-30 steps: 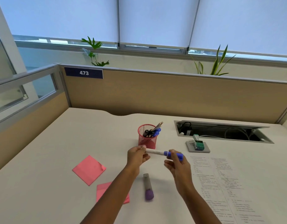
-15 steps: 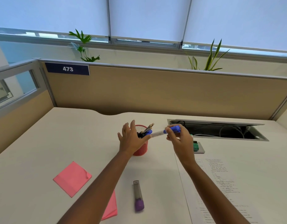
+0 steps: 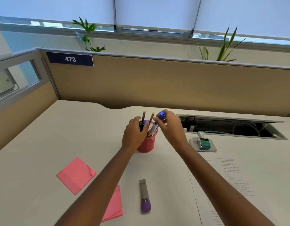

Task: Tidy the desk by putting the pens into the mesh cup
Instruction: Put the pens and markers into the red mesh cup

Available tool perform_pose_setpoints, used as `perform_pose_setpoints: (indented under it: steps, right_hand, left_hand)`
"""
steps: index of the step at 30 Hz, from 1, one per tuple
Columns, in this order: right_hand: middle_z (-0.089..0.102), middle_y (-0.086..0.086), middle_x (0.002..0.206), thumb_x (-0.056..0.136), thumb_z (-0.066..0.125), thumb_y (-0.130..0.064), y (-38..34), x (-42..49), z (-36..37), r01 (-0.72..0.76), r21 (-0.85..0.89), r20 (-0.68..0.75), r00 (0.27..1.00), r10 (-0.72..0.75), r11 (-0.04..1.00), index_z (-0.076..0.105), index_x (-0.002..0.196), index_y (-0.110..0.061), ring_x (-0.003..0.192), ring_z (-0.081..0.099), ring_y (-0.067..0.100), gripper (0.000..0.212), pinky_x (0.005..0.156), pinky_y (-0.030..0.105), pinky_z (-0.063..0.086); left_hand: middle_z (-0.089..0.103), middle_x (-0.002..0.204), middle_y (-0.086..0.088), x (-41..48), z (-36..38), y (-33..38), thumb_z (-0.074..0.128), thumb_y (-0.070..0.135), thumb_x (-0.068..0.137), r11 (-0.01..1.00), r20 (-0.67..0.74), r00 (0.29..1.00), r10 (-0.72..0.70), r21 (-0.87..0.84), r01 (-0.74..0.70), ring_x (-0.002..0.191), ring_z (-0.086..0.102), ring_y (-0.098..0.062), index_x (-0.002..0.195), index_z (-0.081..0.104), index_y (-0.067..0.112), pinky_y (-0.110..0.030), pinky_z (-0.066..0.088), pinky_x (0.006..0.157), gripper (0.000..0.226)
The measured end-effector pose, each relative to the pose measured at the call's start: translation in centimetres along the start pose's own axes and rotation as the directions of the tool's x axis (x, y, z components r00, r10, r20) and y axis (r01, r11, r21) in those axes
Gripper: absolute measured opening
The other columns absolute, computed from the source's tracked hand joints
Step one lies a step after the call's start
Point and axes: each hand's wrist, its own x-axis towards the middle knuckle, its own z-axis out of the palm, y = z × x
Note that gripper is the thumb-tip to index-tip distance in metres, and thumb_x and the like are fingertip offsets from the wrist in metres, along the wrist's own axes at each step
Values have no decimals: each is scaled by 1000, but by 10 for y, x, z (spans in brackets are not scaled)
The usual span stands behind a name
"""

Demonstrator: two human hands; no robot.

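The red mesh cup [image 3: 147, 144] stands mid-desk with several pens and two pencils sticking out of it. My left hand [image 3: 134, 134] wraps around the cup's near-left rim and steadies it. My right hand [image 3: 170, 126] pinches the blue cap end of a white marker [image 3: 158, 122], which is tilted steeply with its lower end inside the cup. Nearer to me on the desk lies a grey marker with a purple cap [image 3: 145, 195], untouched.
Two pink sticky-note pads [image 3: 76, 175] [image 3: 114, 204] lie at the left front. Printed paper sheets [image 3: 230, 185] cover the right side. A stamp on a grey pad [image 3: 203, 144] sits by the open cable tray [image 3: 230, 126]. A tan partition closes the back.
My right hand has swung the white marker from level to nearly upright, with its end in the cup. My left hand has closed from an open pose onto the cup's rim.
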Motion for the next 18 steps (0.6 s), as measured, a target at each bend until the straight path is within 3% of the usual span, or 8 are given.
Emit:
perform_pose_setpoints:
  steps: [2,4,7,10,13,15,16,18]
  right_hand:
    - [56,9,91,87,56,-20,2,2,8,17,-84,43,999,-13,996,51,100,-5,79,51,23,20,66,27,36]
    - [58,12,102,87,55,-17,4,3,13,35,-107,45,999,-30,994,49,109,-7,88,52,24,25,70,30,42]
    - [55,15,115,89,52,-16,11,-2,19,109,-233,31,994,-105,966,48,122,-8,103,50,32,34,80,41,48]
    - [51,19,122,89,53,-15,20,-15,21,156,-351,21,987,-158,923,44,129,-11,101,52,36,41,77,45,51]
    - [47,21,124,89,50,-22,25,-39,15,86,-232,-104,988,-112,969,41,132,-12,98,52,32,45,82,41,48]
    - [47,17,117,89,44,-29,24,-66,11,42,-110,-124,991,-56,993,43,128,-14,99,50,27,42,85,27,40]
    - [47,13,112,89,41,-35,23,-82,12,30,-78,-89,995,-37,996,45,124,-15,98,50,24,41,84,20,38]
    - [46,2,103,84,35,-49,19,-118,16,0,-64,61,998,4,998,46,115,-19,93,51,17,45,78,20,44]
  left_hand:
    - [57,120,-15,1,-2,0,46,34,93,1000,-17,1000,4,1,-4,105,58,-26,126,46,8,-27,45,80,42]
    - [57,118,-15,0,-2,0,45,34,94,1000,-8,1000,13,12,-13,104,58,-26,127,46,8,-26,45,79,42]
    - [55,124,-14,-3,-1,0,44,35,94,999,31,999,-13,-33,14,111,55,-26,130,45,12,-31,47,86,43]
    - [41,141,-14,-10,-2,0,40,37,94,992,68,997,-41,-120,49,127,44,-27,140,32,16,-37,43,99,51]
    - [34,146,-12,-31,-2,-6,40,36,94,985,-54,995,-79,-155,70,131,40,-27,142,26,15,-41,43,100,54]
    - [41,138,-14,-50,0,-16,43,32,94,983,-127,986,-111,-163,90,123,47,-28,138,32,14,-45,48,97,49]
    - [44,134,-15,-58,2,-23,46,27,93,982,-123,984,-131,-154,111,118,50,-30,136,34,12,-46,49,94,47]
    - [47,127,-17,-70,6,-34,50,16,91,976,-67,981,-184,-130,174,111,54,-33,133,36,9,-45,50,89,45]
